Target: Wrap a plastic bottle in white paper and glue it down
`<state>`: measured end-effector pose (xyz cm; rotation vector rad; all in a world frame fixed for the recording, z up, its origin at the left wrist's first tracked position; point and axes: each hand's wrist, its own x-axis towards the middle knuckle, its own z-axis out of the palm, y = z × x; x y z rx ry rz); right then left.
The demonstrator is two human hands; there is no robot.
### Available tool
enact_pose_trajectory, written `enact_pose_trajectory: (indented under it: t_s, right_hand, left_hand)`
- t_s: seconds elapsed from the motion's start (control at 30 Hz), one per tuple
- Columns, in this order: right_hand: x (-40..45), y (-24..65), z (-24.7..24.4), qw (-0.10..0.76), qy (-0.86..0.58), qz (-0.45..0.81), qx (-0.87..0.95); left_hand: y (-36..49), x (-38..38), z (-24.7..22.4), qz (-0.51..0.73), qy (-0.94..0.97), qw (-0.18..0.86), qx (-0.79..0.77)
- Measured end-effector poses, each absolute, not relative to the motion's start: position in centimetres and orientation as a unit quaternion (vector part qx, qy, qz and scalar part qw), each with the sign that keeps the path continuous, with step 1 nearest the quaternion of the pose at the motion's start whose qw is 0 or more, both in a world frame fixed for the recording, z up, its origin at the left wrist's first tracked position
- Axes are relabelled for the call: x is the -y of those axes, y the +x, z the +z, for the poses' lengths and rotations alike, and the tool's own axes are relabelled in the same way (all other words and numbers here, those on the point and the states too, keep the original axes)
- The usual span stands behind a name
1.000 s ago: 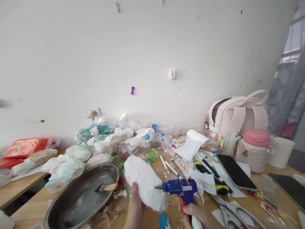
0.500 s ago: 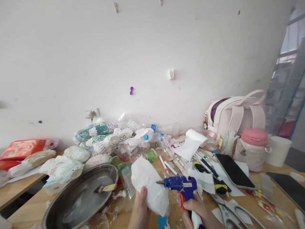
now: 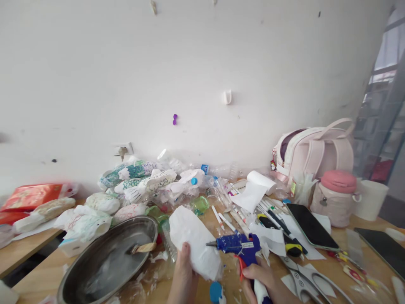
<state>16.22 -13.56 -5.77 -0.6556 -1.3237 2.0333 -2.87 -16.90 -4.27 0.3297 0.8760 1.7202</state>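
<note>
I've just tipped the white lump (image 3: 190, 238) back toward 9 o'clock. Half a second ago it leaned more toward 3 and stood steeper. My left hand (image 3: 185, 268) has it pinched, thumb on the near side, and I hold it up over the counter (image 3: 39, 276), right in front of me. My right hand (image 3: 261, 274) is wrapped round the handle of the blue glue gun (image 3: 236, 244), which has hardly moved. Its tip is still at the lump's 3 o'clock side. I can't tell if it touches, and I see no glue coming out. I think the small turn only changes which bit of the lump faces the tip; nothing looks stuck on yet.

Going round the lump, a bowl (image 3: 68, 278) sits at 9 o'clock, wrapped bottles (image 3: 141, 169) at 10 to 11, pens (image 3: 218, 218) near 2, scissors (image 3: 300, 278) between 3 and 4, and a blue cap (image 3: 215, 291) at 5.
</note>
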Motion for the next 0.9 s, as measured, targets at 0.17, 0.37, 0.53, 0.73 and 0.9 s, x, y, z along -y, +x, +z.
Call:
enact_pose_trajectory:
  t_s: [0.17,0.37,0.53,0.73,0.9]
  right_hand:
    - [13.4,16.3,-5.6,0.32,-0.229,0.78,0.487]
    - [13.6,16.1,-5.2,0.335,-0.239,0.775,0.48]
    - [14.1,16.1,-4.6,0.337,-0.255,0.777,0.466]
    - [14.2,16.5,-3.9,0.426,-0.302,0.724,0.45]
    - [14.6,16.7,-4.2,0.472,-0.332,0.636,0.512]
  left_hand:
    - [-2.8,17.0,-3.9,0.728,0.126,0.567,-0.365]
    - [-2.5,17.2,-3.1,0.705,0.096,0.605,-0.356]
    - [-2.6,17.2,-2.4,0.691,0.111,0.595,-0.395]
    - [-3.2,17.1,-2.6,0.649,0.114,0.584,-0.473]
    - [-3.5,16.8,-2.8,0.648,0.125,0.571,-0.488]
